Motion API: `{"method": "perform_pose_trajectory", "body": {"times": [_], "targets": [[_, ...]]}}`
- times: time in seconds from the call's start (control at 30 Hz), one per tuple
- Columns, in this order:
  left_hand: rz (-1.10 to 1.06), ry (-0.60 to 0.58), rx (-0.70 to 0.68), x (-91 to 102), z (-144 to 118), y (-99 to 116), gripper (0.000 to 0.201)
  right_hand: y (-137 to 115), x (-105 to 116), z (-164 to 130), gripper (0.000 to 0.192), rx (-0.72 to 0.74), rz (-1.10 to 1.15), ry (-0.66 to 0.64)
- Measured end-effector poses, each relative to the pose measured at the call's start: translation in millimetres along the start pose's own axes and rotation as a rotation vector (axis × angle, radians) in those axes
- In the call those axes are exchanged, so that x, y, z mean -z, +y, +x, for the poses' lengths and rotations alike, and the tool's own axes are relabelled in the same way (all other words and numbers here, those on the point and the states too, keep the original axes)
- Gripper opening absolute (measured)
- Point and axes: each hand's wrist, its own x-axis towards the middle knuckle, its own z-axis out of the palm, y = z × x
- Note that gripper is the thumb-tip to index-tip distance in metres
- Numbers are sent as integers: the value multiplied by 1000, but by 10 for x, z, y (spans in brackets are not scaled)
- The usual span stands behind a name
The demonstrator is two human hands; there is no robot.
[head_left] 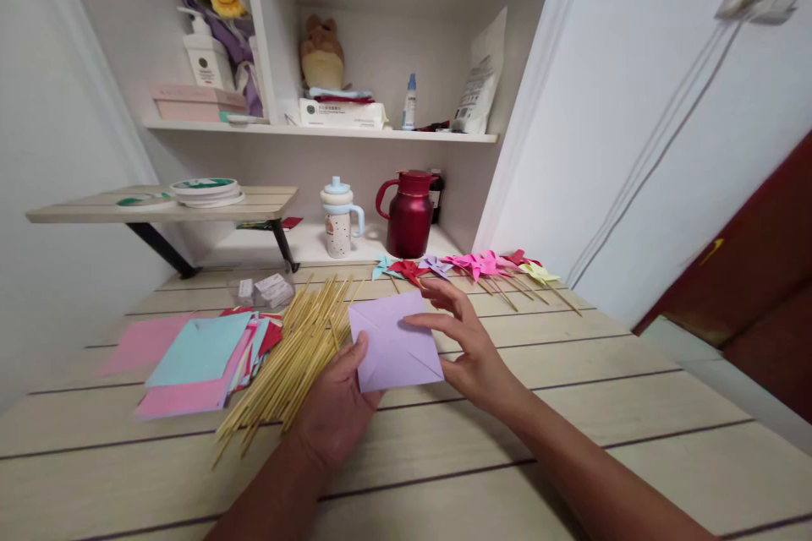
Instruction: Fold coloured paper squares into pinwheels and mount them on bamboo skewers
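My left hand (336,406) pinches the lower left edge of a lilac paper square (392,345) with diagonal creases, holding it just above the wooden table (571,439). My right hand (466,347) has its fingers spread, with fingertips resting on the square's right side. A heap of thin wooden sticks (298,351) lies just left of my left hand. Beyond the sticks sits a stack of coloured paper sheets (203,355), with light blue and pink on top.
A row of finished paper pinwheels (473,265) on sticks lies at the table's far side. Behind it stand a red jug (410,214) and a white cup with a blue lid (338,220). A small clear packet (266,289) lies near the sticks. Shelves hold bottles and boxes.
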Motion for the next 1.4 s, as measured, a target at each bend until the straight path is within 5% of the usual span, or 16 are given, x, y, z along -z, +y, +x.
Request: {"method": "perform_pose_trajectory", "body": {"times": [0.27, 0.67, 1.4], "targets": [[-61, -14, 0, 28, 28, 9, 44, -50, 117, 55, 48, 52, -20, -50], [0, 37, 49, 3, 21, -2, 46, 27, 175, 41, 17, 12, -10, -71], [107, -119, 88, 21, -2, -86, 39, 29, 176, 35, 6, -110, 12, -83]]}}
